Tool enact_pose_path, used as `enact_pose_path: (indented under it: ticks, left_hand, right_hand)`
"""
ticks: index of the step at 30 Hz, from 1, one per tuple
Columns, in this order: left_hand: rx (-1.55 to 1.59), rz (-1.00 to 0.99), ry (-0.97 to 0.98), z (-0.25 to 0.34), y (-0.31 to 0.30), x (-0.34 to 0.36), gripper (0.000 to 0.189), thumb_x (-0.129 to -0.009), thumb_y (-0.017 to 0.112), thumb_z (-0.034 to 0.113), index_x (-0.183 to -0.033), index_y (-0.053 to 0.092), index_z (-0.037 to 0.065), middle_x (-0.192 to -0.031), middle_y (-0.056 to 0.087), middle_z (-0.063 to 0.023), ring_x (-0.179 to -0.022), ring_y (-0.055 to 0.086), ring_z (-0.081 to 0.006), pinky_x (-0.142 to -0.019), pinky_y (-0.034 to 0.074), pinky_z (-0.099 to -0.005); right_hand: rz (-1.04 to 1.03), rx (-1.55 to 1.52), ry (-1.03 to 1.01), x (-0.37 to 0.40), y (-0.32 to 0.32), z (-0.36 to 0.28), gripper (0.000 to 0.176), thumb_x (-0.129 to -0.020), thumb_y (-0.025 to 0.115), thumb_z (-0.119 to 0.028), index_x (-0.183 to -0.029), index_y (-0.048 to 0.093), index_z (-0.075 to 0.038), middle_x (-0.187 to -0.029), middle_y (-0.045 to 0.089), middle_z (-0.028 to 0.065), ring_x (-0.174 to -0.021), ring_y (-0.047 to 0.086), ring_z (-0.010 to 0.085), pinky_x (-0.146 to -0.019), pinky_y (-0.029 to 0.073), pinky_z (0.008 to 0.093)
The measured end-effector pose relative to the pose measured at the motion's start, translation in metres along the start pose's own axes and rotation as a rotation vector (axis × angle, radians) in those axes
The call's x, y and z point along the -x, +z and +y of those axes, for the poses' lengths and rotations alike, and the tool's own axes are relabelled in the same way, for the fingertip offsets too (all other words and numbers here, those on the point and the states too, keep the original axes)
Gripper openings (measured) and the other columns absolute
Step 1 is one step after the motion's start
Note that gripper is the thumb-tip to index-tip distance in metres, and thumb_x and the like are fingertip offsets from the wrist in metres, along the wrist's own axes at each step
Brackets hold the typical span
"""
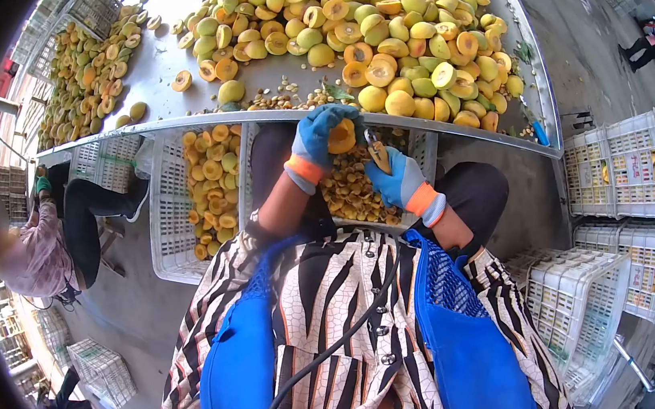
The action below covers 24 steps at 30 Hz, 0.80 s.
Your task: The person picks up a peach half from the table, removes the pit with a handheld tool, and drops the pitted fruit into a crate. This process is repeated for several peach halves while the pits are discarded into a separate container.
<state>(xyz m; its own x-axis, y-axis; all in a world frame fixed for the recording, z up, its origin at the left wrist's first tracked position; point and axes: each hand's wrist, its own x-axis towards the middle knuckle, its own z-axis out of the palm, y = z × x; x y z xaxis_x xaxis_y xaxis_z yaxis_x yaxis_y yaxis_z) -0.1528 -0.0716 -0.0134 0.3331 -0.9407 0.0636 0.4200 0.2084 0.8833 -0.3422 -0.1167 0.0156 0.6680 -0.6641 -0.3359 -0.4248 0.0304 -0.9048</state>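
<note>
My left hand (pixel 318 140), in a blue and grey glove with an orange cuff, is wrapped round a halved yellow-orange fruit (pixel 342 137) at the table's front edge. Just right of it, my right hand (pixel 400 180), gloved the same way, grips a small tool with a wooden-coloured handle (pixel 379 156) and a metal tip. The tip points towards the fruit, with a small gap between them. Below both hands lies a crate of fruit pieces and pits (pixel 353 195).
Halved fruit (pixel 323 26) is heaped on the metal table (pixel 274 109), with loose pits (pixel 283 96) near its edge. A crate of halves (pixel 168 219) stands at left, stacked white crates (pixel 622 169) at right. A co-worker (pixel 40 244) sits at the far left.
</note>
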Motion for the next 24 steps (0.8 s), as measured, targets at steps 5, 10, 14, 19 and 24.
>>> enact_pose_path:
  ticks: [5,10,14,19,24]
  left_hand:
    - [-0.456,0.169,0.17,0.049,-0.057,0.035,0.031,-0.087,0.057,0.026,-0.101,0.063,-0.001,-0.095,0.066,-0.0159,-0.084,0.064,-0.0304,-0.074,0.054,-0.0416]
    - [-0.597,0.487,0.166,0.097,-0.165,0.097,0.033,-0.087,0.059,0.023,-0.106,0.064,-0.003,-0.101,0.065,-0.014,-0.09,0.064,-0.0233,-0.082,0.051,-0.0344]
    - [-1.111,0.689,0.128,0.114,-0.16,0.08,0.035,-0.087,0.062,0.023,-0.111,0.063,-0.003,-0.103,0.066,-0.0131,-0.091,0.063,-0.0221,-0.085,0.048,-0.0328]
    - [-0.804,0.327,0.125,0.066,-0.079,-0.03,0.039,-0.088,0.062,0.025,-0.117,0.06,-0.001,-0.106,0.066,-0.0117,-0.088,0.062,-0.0162,-0.078,0.049,-0.0275]
    - [-1.195,0.175,-0.176,-0.019,-0.031,-0.129,0.055,-0.078,0.07,0.036,-0.12,0.058,0.004,-0.107,0.066,-0.0188,-0.097,0.065,-0.0277,-0.083,0.049,-0.0358]
  right_hand:
    - [-0.033,-0.269,0.297,-0.014,-0.009,0.052,0.021,-0.084,0.06,-0.023,-0.095,0.053,-0.007,-0.06,0.055,0.0042,-0.043,0.049,0.0144,-0.039,0.041,0.0306]
    - [-0.114,-0.277,0.36,-0.026,-0.007,0.076,0.021,-0.086,0.059,-0.023,-0.087,0.048,-0.005,-0.06,0.053,0.0057,-0.038,0.045,0.0124,-0.036,0.042,0.0304]
    - [-0.138,-0.266,0.373,-0.031,-0.004,0.076,0.021,-0.085,0.059,-0.024,-0.093,0.05,-0.007,-0.06,0.051,0.0048,-0.041,0.045,0.0142,-0.038,0.041,0.0332]
    - [-0.135,-0.277,0.376,-0.031,0.001,0.079,0.018,-0.085,0.059,-0.024,-0.09,0.051,-0.008,-0.058,0.051,0.0038,-0.044,0.046,0.0154,-0.038,0.04,0.0343]
    - [-0.089,-0.22,0.383,-0.027,-0.011,0.074,0.02,-0.084,0.058,-0.025,-0.08,0.055,-0.005,-0.059,0.054,0.0059,-0.044,0.049,0.0194,-0.042,0.042,0.0357]
